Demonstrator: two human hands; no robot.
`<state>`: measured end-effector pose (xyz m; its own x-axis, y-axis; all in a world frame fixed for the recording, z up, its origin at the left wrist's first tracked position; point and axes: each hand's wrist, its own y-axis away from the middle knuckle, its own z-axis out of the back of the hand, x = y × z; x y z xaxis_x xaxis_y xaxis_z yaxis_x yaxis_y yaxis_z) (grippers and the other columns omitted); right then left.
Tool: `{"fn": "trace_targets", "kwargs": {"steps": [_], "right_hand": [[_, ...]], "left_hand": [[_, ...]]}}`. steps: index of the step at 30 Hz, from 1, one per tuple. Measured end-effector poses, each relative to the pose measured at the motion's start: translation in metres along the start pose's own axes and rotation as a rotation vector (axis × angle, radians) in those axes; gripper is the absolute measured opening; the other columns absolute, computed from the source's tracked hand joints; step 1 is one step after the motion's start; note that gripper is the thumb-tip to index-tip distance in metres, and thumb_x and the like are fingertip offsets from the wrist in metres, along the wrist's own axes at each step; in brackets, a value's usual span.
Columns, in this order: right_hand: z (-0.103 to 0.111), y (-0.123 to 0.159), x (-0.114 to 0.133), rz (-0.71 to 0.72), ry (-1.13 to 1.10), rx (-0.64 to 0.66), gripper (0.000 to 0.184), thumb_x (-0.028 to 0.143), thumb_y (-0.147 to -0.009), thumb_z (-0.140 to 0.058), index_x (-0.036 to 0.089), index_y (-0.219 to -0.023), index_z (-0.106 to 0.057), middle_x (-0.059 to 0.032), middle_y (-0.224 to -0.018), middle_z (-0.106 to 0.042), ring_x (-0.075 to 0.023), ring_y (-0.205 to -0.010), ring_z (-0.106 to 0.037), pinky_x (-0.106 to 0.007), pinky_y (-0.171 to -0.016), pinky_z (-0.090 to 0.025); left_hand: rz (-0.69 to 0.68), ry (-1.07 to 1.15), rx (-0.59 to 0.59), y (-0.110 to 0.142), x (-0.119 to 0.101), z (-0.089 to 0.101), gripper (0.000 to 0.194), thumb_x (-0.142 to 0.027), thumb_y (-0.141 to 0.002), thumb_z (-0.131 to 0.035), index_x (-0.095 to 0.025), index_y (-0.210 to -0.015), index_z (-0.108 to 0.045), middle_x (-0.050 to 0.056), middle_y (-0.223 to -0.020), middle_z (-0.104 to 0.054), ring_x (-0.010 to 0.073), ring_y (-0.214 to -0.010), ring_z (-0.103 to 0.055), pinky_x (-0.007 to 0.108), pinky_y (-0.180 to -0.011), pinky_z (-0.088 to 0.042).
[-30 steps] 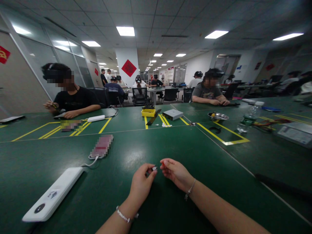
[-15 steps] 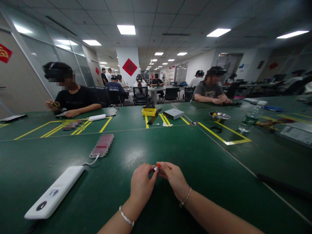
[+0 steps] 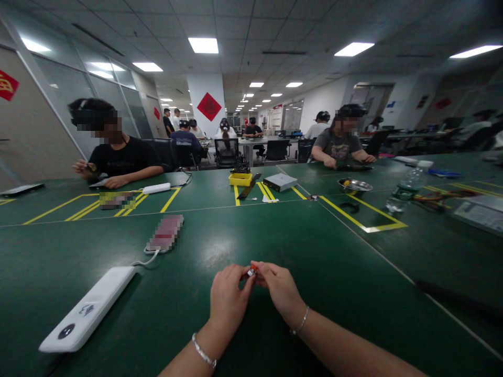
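Above the green tabletop (image 3: 188,303) my two hands meet at the fingertips. My left hand (image 3: 228,292) is closed in a pinch on a small silvery metallic piece (image 3: 251,273). Against it, the fingers of my right hand (image 3: 280,285) pinch a small orange-red piece (image 3: 253,267). The two pieces touch or nearly touch; my fingers cover most of both, and their exact kind is too small to make out.
On the left lies a white power bank (image 3: 88,309), cabled to a phone (image 3: 165,233). Farther off are a yellow box (image 3: 240,180), a grey metal box (image 3: 280,181), a metal bowl (image 3: 359,185) and a plastic bottle (image 3: 408,188). Two people sit across the table.
My right hand has moved left, bringing the orange-red piece up to the silvery piece in my left hand. In the last half second my hands barely move.
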<state>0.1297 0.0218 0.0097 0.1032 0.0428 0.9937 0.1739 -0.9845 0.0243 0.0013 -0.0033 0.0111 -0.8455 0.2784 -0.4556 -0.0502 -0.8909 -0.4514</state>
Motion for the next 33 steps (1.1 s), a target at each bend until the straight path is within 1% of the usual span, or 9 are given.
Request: {"fn": "trace_targets", "kwargs": {"steps": [4,7,14,19,25,27,30,32,33], "right_hand": [[-0.001,0.004,0.005,0.047,0.102,-0.016,0.045,0.053,-0.073,-0.050,0.016,-0.088,-0.069,-0.0079,-0.079,-0.068,-0.0208,-0.076,-0.062,-0.033,-0.067,-0.050],[-0.002,0.006,0.008,0.064,0.161,-0.016,0.043,0.053,-0.074,-0.049,0.018,-0.086,-0.070,-0.0071,-0.079,-0.068,-0.0215,-0.076,-0.062,-0.032,-0.065,-0.050],[-0.004,0.006,0.005,-0.006,0.087,0.008,0.044,0.052,-0.074,-0.050,0.015,-0.087,-0.069,-0.0085,-0.080,-0.069,-0.0208,-0.072,-0.063,-0.031,-0.062,-0.051],[-0.005,0.006,0.003,-0.002,0.064,0.021,0.041,0.049,-0.076,-0.048,0.015,-0.089,-0.068,-0.0084,-0.081,-0.068,-0.0209,-0.072,-0.063,-0.032,-0.062,-0.051],[-0.003,0.006,0.006,0.013,0.167,0.015,0.039,0.046,-0.077,-0.047,0.016,-0.088,-0.069,-0.0084,-0.081,-0.068,-0.0206,-0.073,-0.062,-0.030,-0.057,-0.050],[-0.001,0.005,0.007,0.004,0.172,0.022,0.038,0.045,-0.076,-0.049,0.015,-0.088,-0.069,-0.0082,-0.082,-0.068,-0.0200,-0.073,-0.061,-0.030,-0.057,-0.049],[0.000,0.000,0.008,-0.018,0.139,0.040,0.033,0.039,-0.068,-0.059,0.015,-0.088,-0.069,-0.0070,-0.084,-0.069,-0.0181,-0.073,-0.060,-0.029,-0.062,-0.047],[0.004,-0.006,0.010,-0.045,0.117,0.039,0.032,0.035,-0.063,-0.064,0.014,-0.087,-0.068,-0.0070,-0.082,-0.069,-0.0171,-0.071,-0.060,-0.029,-0.064,-0.046],[0.009,-0.011,0.013,-0.055,0.114,0.025,0.033,0.035,-0.062,-0.064,0.013,-0.087,-0.068,-0.0073,-0.081,-0.069,-0.0171,-0.071,-0.060,-0.029,-0.064,-0.046]], "left_hand": [[0.026,0.003,-0.002,0.000,-0.002,0.001,0.020,-0.033,-0.083,-0.045,-0.021,-0.079,-0.060,0.003,-0.074,-0.063,0.0181,-0.073,-0.057,0.031,-0.066,-0.037],[0.025,0.006,-0.018,0.001,-0.003,0.002,0.019,-0.033,-0.082,-0.046,-0.021,-0.079,-0.060,0.002,-0.072,-0.062,0.0179,-0.071,-0.057,0.030,-0.065,-0.036],[0.031,0.000,-0.033,0.002,-0.003,0.001,0.018,-0.032,-0.081,-0.047,-0.021,-0.075,-0.059,0.001,-0.070,-0.061,0.0177,-0.069,-0.056,0.030,-0.065,-0.036],[0.085,0.008,-0.023,0.002,-0.004,0.000,0.018,-0.033,-0.080,-0.049,-0.021,-0.071,-0.058,0.000,-0.066,-0.060,0.0168,-0.065,-0.055,0.029,-0.065,-0.036],[0.049,-0.017,-0.032,0.002,-0.003,0.002,0.019,-0.034,-0.081,-0.048,-0.021,-0.074,-0.059,0.001,-0.070,-0.062,0.0177,-0.068,-0.056,0.031,-0.066,-0.036],[0.022,-0.026,-0.037,0.001,-0.002,0.002,0.017,-0.032,-0.081,-0.047,-0.020,-0.077,-0.059,0.002,-0.072,-0.062,0.0180,-0.071,-0.057,0.031,-0.068,-0.037],[0.000,-0.025,-0.036,-0.002,-0.002,0.002,0.012,-0.028,-0.081,-0.048,-0.021,-0.079,-0.059,0.001,-0.074,-0.062,0.0180,-0.073,-0.057,0.031,-0.068,-0.038],[-0.007,-0.001,-0.009,-0.003,-0.001,0.000,0.009,-0.026,-0.078,-0.052,-0.022,-0.083,-0.058,0.001,-0.077,-0.063,0.0182,-0.076,-0.058,0.031,-0.069,-0.039],[-0.004,0.015,0.006,-0.003,0.000,-0.001,0.011,-0.027,-0.077,-0.054,-0.022,-0.086,-0.058,0.001,-0.081,-0.064,0.0188,-0.079,-0.058,0.032,-0.071,-0.040]]}}
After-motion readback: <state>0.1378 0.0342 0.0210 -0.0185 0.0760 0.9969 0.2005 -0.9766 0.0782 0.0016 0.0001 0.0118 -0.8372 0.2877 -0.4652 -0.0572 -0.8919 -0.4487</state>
